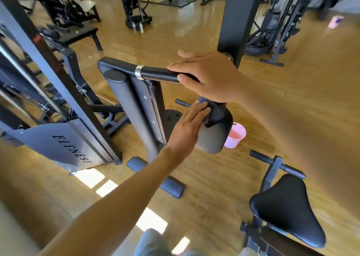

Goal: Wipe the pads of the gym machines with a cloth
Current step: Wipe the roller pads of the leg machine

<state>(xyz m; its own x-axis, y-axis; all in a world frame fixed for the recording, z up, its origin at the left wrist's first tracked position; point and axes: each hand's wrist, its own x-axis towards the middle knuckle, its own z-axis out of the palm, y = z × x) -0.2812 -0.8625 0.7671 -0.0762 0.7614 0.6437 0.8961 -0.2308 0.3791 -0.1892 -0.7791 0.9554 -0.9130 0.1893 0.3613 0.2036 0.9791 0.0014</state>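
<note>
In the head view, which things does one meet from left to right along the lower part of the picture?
FITNESS plate → grey roller pad → pink bucket → black seat.

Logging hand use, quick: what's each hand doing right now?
Left hand: fingers straight, pressing the cloth on the pad.
Right hand: gripping the handle bar.
</note>
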